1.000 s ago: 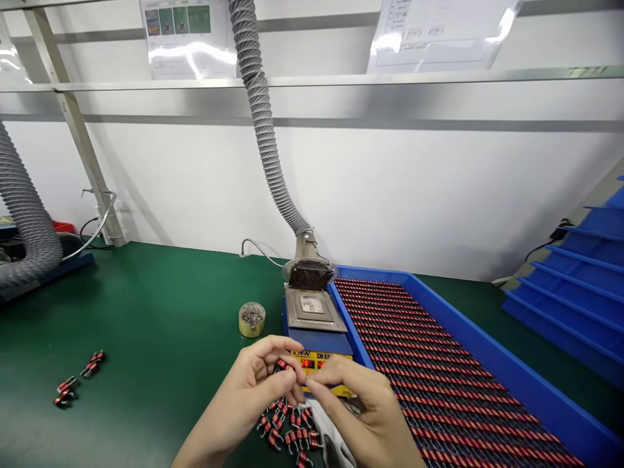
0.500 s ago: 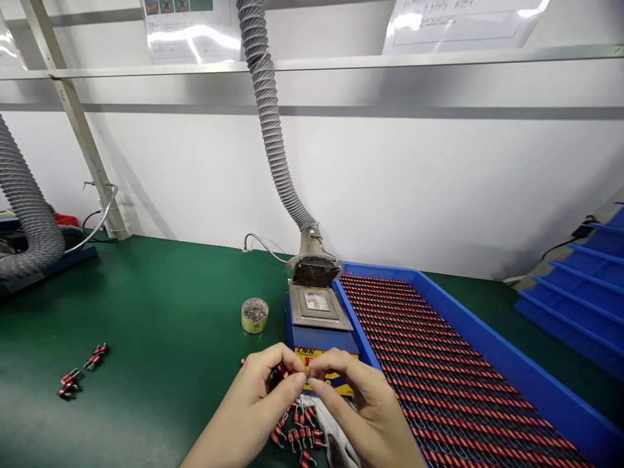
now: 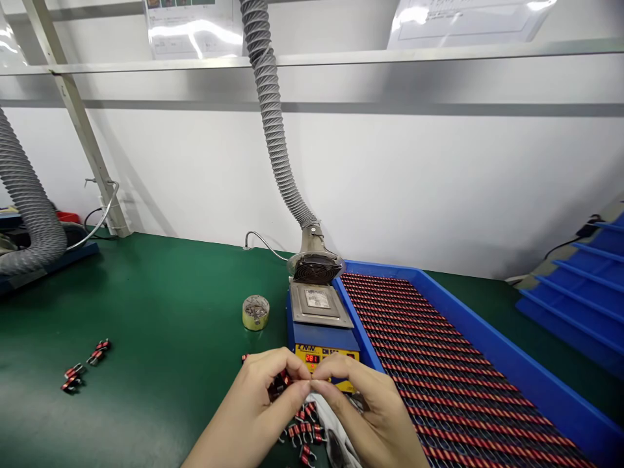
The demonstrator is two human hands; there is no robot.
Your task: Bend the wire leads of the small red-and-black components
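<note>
Green ESD tabletop (image 3: 160,305), grey fume hose (image 3: 277,130) dropping to a blue hot plate station (image 3: 319,325) at 12 o'clock from the hands; blue tray (image 3: 517,354) of striped components at 2 o'clock. Head view: left hand (image 3: 248,409) and right hand (image 3: 375,416) close together, fingertips (image 3: 298,372) pinching a red-and-black bent-lead component (image 3: 283,380). Loose components (image 3: 305,432) at 6 o'clock beside white fabric (image 3: 336,435); small group (image 3: 85,367) at 9 o'clock. Best to pinch the body, leaving the leads free. Fingers hide most of the held part; frame bottom cuts off the loose components.
</note>
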